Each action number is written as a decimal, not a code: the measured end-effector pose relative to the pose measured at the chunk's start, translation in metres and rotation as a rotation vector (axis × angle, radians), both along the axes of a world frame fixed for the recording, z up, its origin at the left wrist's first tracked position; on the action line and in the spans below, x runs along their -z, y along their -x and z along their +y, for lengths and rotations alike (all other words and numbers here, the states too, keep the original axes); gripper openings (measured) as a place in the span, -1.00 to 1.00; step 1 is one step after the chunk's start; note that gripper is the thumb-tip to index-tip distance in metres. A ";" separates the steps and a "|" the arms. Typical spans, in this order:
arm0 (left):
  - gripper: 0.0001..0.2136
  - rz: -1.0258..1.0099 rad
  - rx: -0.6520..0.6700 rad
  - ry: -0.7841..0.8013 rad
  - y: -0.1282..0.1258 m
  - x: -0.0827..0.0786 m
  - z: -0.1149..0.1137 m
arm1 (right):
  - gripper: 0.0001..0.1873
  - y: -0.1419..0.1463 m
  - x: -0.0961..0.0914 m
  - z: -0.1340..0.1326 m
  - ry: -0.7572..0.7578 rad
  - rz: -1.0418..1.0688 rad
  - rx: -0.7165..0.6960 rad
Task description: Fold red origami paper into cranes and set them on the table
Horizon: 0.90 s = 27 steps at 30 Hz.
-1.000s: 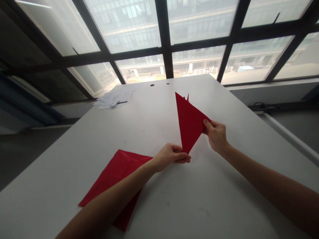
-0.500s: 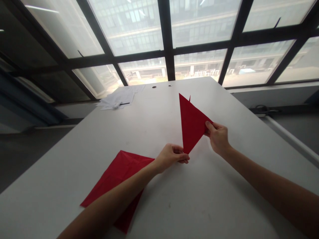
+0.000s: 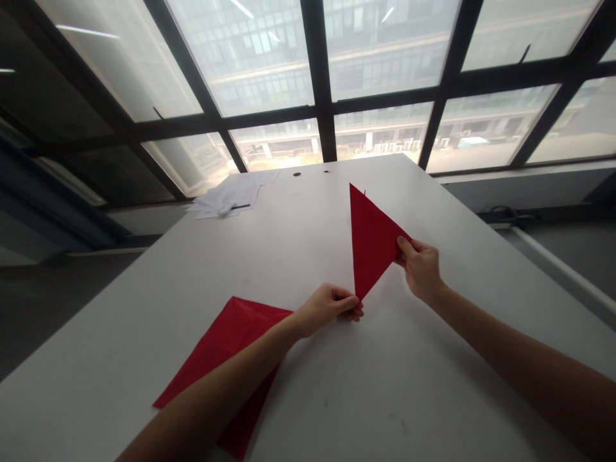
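A red folded paper triangle (image 3: 374,239) is held up over the white table (image 3: 308,256), one point upward and a small tip showing behind its upper edge. My right hand (image 3: 419,266) pinches its right corner, thumb in front and fingers behind. At the bottom corner, the thumb and fingertips of my left hand (image 3: 334,305) are closed on the paper. Under my left forearm lies a larger red sheet of paper (image 3: 216,333) with creases across it; the forearm hides part of its middle.
White papers (image 3: 231,192) lie in a loose pile at the far left of the table, with a dark pen-like stick (image 3: 240,206) on them. Two small holes are in the table's far end. Large windows (image 3: 385,51) with dark frames stand beyond.
The view has tilted slightly upward. My left thumb now presses on the triangle's bottom corner, and the small tip behind its upper edge shows less. My right hand keeps its grip.
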<state>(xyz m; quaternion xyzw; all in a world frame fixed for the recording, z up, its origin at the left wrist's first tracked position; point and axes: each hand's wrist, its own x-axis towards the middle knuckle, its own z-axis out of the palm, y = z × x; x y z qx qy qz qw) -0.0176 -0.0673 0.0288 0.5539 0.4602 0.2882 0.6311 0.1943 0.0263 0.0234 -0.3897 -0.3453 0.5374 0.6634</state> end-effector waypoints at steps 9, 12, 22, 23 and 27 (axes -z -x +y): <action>-0.64 0.013 -0.036 -0.004 -0.002 -0.002 -0.001 | -0.70 0.000 -0.001 0.000 0.006 0.022 -0.001; -0.66 0.023 -0.043 -0.018 -0.002 -0.001 -0.002 | -0.71 0.000 0.000 0.001 0.010 0.025 -0.001; -0.73 0.392 -0.116 -0.415 -0.011 0.005 -0.007 | -0.72 0.000 0.000 0.001 -0.001 0.053 0.022; -0.74 0.461 -0.141 -0.499 -0.011 0.005 -0.007 | -0.72 0.000 0.001 0.002 -0.003 0.054 0.029; -0.69 0.493 -0.155 -0.572 -0.007 0.008 -0.005 | -0.72 -0.001 0.003 0.004 -0.002 0.055 0.041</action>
